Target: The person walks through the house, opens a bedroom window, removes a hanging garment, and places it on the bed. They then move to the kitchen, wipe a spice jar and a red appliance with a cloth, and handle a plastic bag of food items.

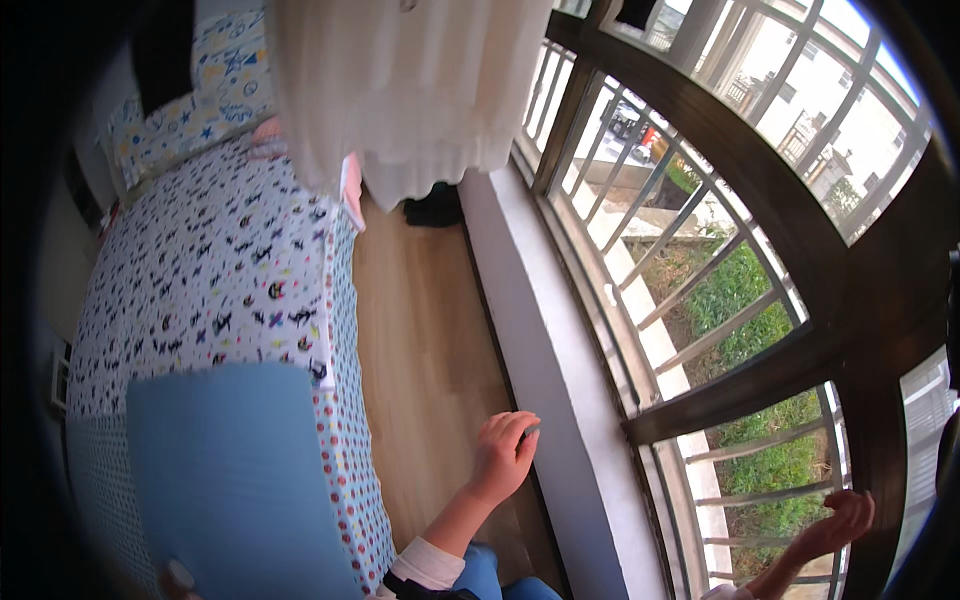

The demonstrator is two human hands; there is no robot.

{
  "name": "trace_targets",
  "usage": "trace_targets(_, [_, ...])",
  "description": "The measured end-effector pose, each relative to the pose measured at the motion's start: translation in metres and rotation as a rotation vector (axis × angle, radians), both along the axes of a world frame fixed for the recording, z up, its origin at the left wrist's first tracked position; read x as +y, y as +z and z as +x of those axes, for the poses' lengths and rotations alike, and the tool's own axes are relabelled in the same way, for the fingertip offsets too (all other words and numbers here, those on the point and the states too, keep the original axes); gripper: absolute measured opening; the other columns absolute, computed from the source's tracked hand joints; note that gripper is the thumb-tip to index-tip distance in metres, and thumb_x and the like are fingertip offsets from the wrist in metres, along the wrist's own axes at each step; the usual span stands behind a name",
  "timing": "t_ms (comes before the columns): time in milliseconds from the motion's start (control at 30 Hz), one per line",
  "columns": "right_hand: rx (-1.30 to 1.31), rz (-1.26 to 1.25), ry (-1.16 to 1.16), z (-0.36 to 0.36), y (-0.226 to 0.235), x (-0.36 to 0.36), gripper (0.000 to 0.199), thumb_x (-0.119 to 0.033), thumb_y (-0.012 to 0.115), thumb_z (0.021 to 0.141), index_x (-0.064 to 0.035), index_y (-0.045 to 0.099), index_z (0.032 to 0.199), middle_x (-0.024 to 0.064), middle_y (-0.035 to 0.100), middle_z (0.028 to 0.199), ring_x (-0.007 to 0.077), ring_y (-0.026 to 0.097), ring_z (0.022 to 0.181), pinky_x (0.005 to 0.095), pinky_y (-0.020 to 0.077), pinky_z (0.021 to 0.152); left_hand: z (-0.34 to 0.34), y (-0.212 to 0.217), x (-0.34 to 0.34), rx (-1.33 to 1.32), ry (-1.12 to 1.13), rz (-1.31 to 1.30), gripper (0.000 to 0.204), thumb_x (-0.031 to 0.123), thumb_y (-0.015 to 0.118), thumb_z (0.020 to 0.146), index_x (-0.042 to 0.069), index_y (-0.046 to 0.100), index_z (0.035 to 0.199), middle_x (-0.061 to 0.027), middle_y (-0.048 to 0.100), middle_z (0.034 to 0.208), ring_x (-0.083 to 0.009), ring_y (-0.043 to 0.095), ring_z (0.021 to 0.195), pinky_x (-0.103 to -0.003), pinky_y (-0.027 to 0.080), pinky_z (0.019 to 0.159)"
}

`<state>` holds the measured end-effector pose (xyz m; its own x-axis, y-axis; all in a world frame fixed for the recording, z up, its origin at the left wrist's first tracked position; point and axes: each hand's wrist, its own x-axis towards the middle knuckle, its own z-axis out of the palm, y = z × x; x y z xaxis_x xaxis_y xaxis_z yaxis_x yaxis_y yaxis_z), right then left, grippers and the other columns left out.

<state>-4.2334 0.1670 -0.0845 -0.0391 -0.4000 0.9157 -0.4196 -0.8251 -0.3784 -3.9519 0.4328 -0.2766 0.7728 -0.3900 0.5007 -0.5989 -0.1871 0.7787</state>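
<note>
Now | left hand [505, 455] curling around small dark object by window ledge [560, 390] | right hand [835, 525] at 4 o'clock spreading wide, empty, nearing window frame [760, 380] | next: judging steady reach needed.

Bed [220, 270] left — floor strip [420, 340] between — window [720, 250] right

The left hand [505, 455] is raised from a bare forearm that rises from the lower edge, its sleeve pushed back near the elbow. Its fingers curl loosely downward, knuckles up, close to the window sill [540, 330]. The right hand [838, 522] lies well beyond the sill, against the window, palm open and fingers spread upward.
</note>
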Motion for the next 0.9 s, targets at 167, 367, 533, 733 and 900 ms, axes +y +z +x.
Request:
trace_targets(167, [0.107,0.123,0.345,0.072,-0.027,0.001,0.019,-0.008,0.039,0.091,0.0002,0.043,0.107,0.0061,0.050,0.065,0.0137,0.046,0.060,0.0275,0.0381,0.060,0.070,0.037,-0.040,-0.020,-0.026,-0.009,0.014,0.005,0.059,0.078,0.005,0.058,0.092,-0.0080,0.061,0.093,-0.0266,0.056,0.089,-0.036,0.044,0.079])
trace_targets(367, [0.108,0.327,0.442,0.134,-0.024,0.002,0.012,0.004,0.038,0.082,0.0000,0.044,0.091,0.0094,0.051,0.074,0.0144,0.048,0.063,0.0244,0.0393,0.061,0.134,0.088,-0.119,-0.188,-0.082,-0.015,0.016,0.004,0.057,0.080,0.004,0.059,0.096,-0.0080,0.061,0.096,-0.0250,0.055,0.091,-0.034,0.044,0.080])
trace_targets(533, [0.244,0.263,0.571,0.180,-0.023,-0.002,0.017,0.009,0.047,0.069,0.0018,0.048,0.085,0.0130,0.055,0.067,0.0211,0.053,0.058,0.0273,0.0424,0.055,0.177,0.129,-0.185,-0.262,-0.156,-0.116,0.023,0.004,0.057,0.079,0.004,0.056,0.102,-0.0096,0.060,0.104,-0.0273,0.055,0.098,-0.037,0.041,0.085])
trace_targets(733, [0.454,0.187,0.535,0.214,-0.013,-0.009,0.025,0.007,0.053,0.063,-0.0061,0.053,0.084,0.0065,0.060,0.069,0.0226,0.056,0.059,0.0293,0.0438,0.055,0.223,0.163,-0.233,-0.390,-0.187,-0.172,0.027,0.005,0.056,0.080,0.001,0.055,0.107,-0.0130,0.058,0.110,-0.0299,0.053,0.103,-0.039,0.038,0.091])
trace_targets(900, [0.494,0.163,0.329,0.244,0.003,-0.009,0.026,0.005,0.054,0.063,-0.0076,0.053,0.086,0.0071,0.060,0.076,0.0244,0.055,0.066,0.0315,0.0428,0.063,0.278,0.192,-0.262,-0.478,-0.184,-0.210,0.031,0.007,0.056,0.082,-0.001,0.053,0.112,-0.0148,0.055,0.116,-0.0308,0.050,0.110,-0.041,0.035,0.095])
